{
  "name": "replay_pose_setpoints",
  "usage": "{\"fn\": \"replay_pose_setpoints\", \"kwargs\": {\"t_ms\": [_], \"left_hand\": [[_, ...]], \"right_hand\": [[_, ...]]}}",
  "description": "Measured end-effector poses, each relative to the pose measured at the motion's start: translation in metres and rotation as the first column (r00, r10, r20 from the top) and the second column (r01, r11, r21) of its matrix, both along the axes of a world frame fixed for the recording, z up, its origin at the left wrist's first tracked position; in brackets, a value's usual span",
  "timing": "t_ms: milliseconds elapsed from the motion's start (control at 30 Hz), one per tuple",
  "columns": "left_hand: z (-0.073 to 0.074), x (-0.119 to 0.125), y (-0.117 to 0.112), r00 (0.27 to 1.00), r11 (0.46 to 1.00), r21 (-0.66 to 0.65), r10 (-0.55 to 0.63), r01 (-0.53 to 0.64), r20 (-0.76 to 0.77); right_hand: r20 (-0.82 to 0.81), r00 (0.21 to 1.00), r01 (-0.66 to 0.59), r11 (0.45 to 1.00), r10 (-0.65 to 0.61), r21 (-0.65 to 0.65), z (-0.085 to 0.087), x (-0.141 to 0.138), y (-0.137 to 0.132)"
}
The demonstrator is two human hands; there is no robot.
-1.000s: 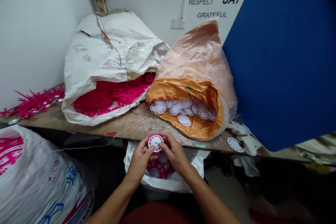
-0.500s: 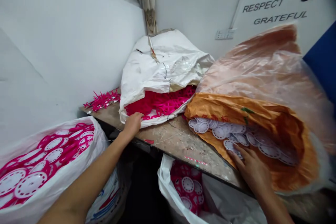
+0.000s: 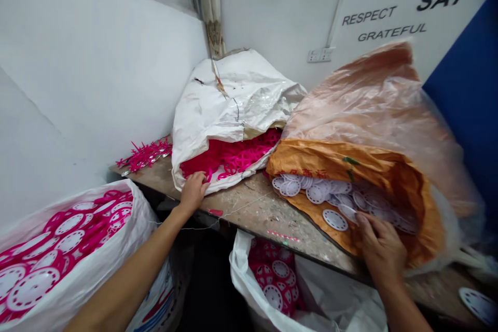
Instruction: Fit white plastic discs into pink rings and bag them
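Observation:
My left hand [image 3: 193,192] is at the open mouth of a white woven sack [image 3: 233,88], its fingers closed at a pink plastic ring [image 3: 209,175]. Loose pink plastic pieces [image 3: 241,153] fill the sack behind it. At the mouth of an orange-lined sack [image 3: 424,207], my right hand [image 3: 381,244] pinches a white plastic disc [image 3: 347,211] by its edge, tilted up. Another white disc [image 3: 335,220] with slots round its rim lies flat on the orange lining beside it. A heap of white discs [image 3: 319,191] sits deeper inside.
Both sacks rest on a worn table [image 3: 249,207] against the wall. A white bag [image 3: 143,212] of pink-and-white pieces stands at left; another white bag [image 3: 239,259] is below the table edge. Pink star-like pieces [image 3: 146,155] lie at the back left, a lone disc [image 3: 479,305] at right.
My right hand has lifted a white disc from the pile, gripping its edge; a different disc now lies bare on the lining. My left hand stays at the white sack's mouth. The view has shifted right.

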State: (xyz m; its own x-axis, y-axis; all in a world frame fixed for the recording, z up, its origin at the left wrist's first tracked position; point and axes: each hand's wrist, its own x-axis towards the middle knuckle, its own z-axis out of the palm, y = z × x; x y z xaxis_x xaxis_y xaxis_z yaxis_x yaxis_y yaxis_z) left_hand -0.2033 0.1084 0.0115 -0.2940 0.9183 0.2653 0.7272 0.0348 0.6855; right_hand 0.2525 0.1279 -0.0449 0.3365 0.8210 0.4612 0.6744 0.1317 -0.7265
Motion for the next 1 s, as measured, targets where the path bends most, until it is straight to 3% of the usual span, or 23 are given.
{"fn": "replay_pose_setpoints", "kwargs": {"t_ms": [67, 133, 167, 200, 267, 300, 333, 400, 500, 700, 767, 867, 933, 1000], "left_hand": [[0.0, 0.024, -0.015, 0.991, 0.999, 0.034, -0.025, 0.021, 0.128], [-0.003, 0.06, -0.033, 0.931, 0.995, 0.034, -0.105, 0.099, 0.351], [-0.005, 0.08, -0.042, 0.839, 0.986, 0.032, -0.154, 0.161, 0.522], [-0.006, 0.101, -0.051, 0.679, 0.973, 0.038, -0.188, 0.229, 0.709], [-0.008, 0.141, -0.065, 0.286, 0.939, 0.07, -0.173, 0.337, 0.942], [-0.009, 0.158, -0.071, 0.15, 0.927, 0.081, -0.145, 0.367, 0.978], [-0.011, 0.173, -0.075, 0.102, 0.921, 0.081, -0.129, 0.381, 0.986], [-0.014, 0.195, -0.081, 0.15, 0.927, 0.066, -0.13, 0.368, 0.98], [-0.021, 0.207, -0.085, 0.344, 0.94, 0.052, -0.175, 0.338, 0.923], [-0.026, 0.203, -0.088, 0.701, 0.937, 0.097, -0.317, 0.335, 0.639], [-0.026, 0.205, -0.089, 0.701, 0.938, 0.084, -0.309, 0.336, 0.643], [-0.028, 0.208, -0.092, 0.542, 0.907, -0.015, -0.239, 0.422, 0.806], [-0.03, 0.208, -0.095, 0.46, 0.874, -0.068, -0.186, 0.482, 0.868], [-0.033, 0.208, -0.096, 0.44, 0.864, -0.072, -0.18, 0.498, 0.88]], "right_hand": [[-0.156, 0.987, 0.044, 0.999, -0.043, 0.004, 0.009, -0.012, -0.011], [-0.367, 0.93, -0.056, 0.998, 0.041, -0.032, 0.021, -0.034, -0.027], [-0.46, 0.878, -0.158, 0.987, 0.129, -0.026, 0.026, -0.048, -0.036], [-0.531, 0.808, -0.296, 0.955, 0.256, 0.01, 0.032, -0.062, -0.044], [-0.58, 0.687, -0.492, 0.867, 0.439, 0.073, 0.039, -0.087, -0.058], [-0.567, 0.663, -0.547, 0.833, 0.489, 0.079, 0.04, -0.097, -0.063], [-0.517, 0.673, -0.582, 0.81, 0.529, 0.071, 0.04, -0.103, -0.067], [-0.358, 0.745, -0.589, 0.807, 0.563, 0.042, 0.036, -0.107, -0.074], [-0.174, 0.81, -0.559, 0.827, 0.56, 0.058, 0.029, -0.101, -0.08], [-0.28, 0.734, -0.658, 0.749, 0.618, -0.072, 0.025, -0.097, -0.083], [-0.328, 0.744, -0.64, 0.763, 0.582, -0.096, 0.023, -0.098, -0.081], [-0.478, 0.704, -0.637, 0.764, 0.525, -0.098, 0.02, -0.095, -0.077], [-0.567, 0.623, -0.7, 0.708, 0.539, -0.095, 0.018, -0.092, -0.076], [-0.586, 0.567, -0.756, 0.649, 0.579, -0.09, 0.015, -0.091, -0.079]]}}
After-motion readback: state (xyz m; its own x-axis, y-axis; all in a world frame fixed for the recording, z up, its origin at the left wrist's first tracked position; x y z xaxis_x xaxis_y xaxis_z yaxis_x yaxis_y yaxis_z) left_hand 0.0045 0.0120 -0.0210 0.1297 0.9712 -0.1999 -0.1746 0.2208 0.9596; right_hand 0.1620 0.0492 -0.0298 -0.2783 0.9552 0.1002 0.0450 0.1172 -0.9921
